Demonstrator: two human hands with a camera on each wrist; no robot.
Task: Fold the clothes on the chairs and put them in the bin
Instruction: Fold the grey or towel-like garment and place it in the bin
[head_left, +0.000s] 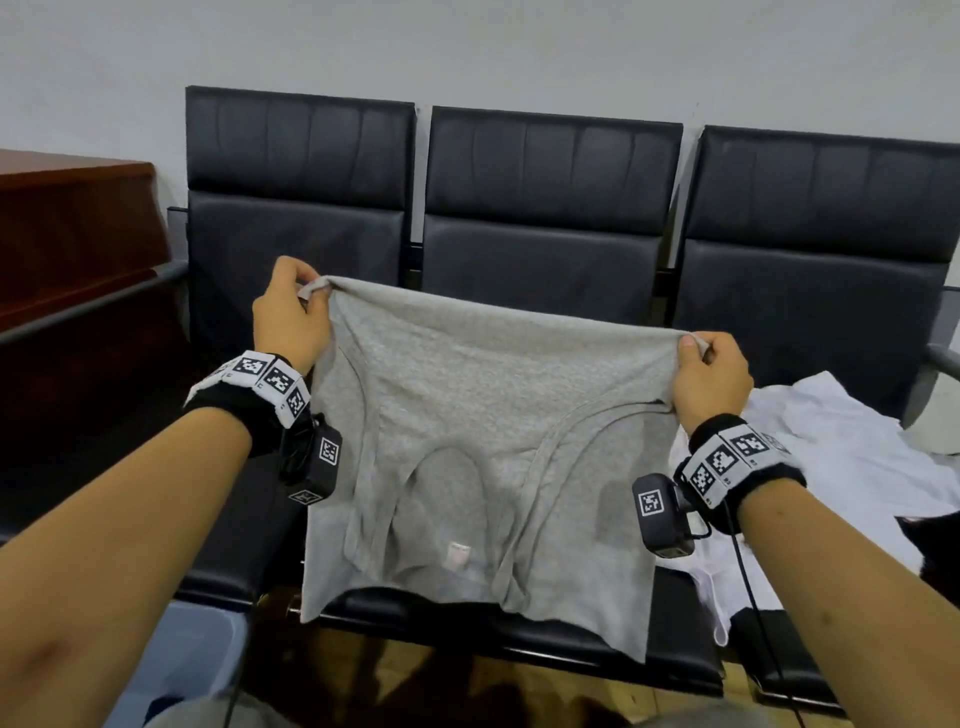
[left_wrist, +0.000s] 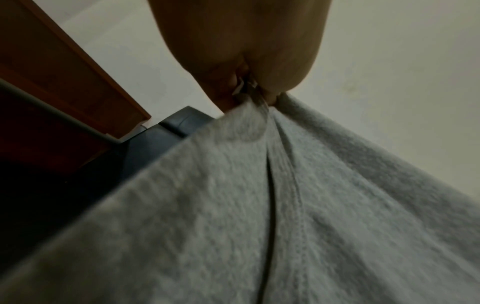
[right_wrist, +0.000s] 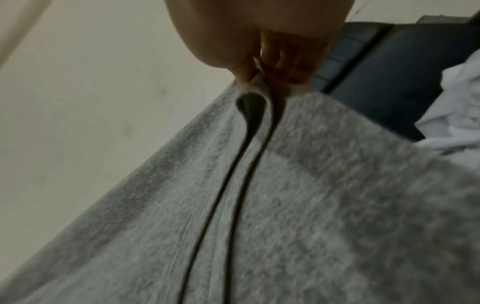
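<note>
A grey tank top (head_left: 483, 415) hangs folded in half in the air over the middle black seat, straps down, a small pink label low on it. My left hand (head_left: 291, 312) pinches its upper left corner and my right hand (head_left: 709, 374) pinches the upper right corner, the fold edge stretched between them. In the left wrist view the grey cloth (left_wrist: 259, 205) runs up into the pinching left hand (left_wrist: 249, 61). The right wrist view shows the same grey fabric (right_wrist: 259, 205) gathered under the right hand (right_wrist: 259, 47). A light blue bin (head_left: 176, 670) stands on the floor at lower left.
A row of black padded chairs (head_left: 550, 171) lines the white wall. White clothes (head_left: 841, 462) lie crumpled on the right seat. A dark wooden cabinet (head_left: 67, 234) stands at the left, beside a grey metal armrest (head_left: 88, 301). The floor below is wooden.
</note>
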